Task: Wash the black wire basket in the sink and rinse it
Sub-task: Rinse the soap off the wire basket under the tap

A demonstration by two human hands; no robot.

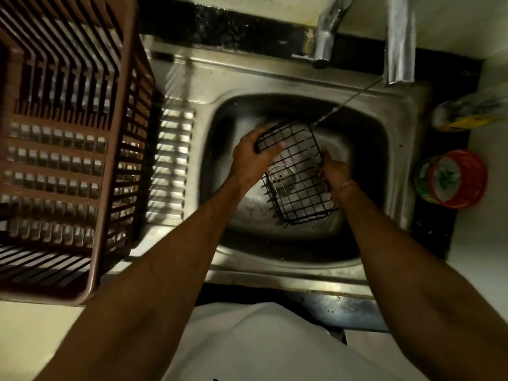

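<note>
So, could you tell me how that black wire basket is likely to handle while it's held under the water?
The black wire basket looks rigid: its grid stays square with the left hand and right hand gripping opposite sides. Mostly open mesh, so probably light. Water is hitting it, so the thin wires may be slippery.

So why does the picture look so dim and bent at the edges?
Head view: dim, yellowish light with deep shadow inside the sink; glare streaks on the draining board; the left hand is motion-blurred on the basket; the wide-angle lens bows the crate and the edges.
</note>
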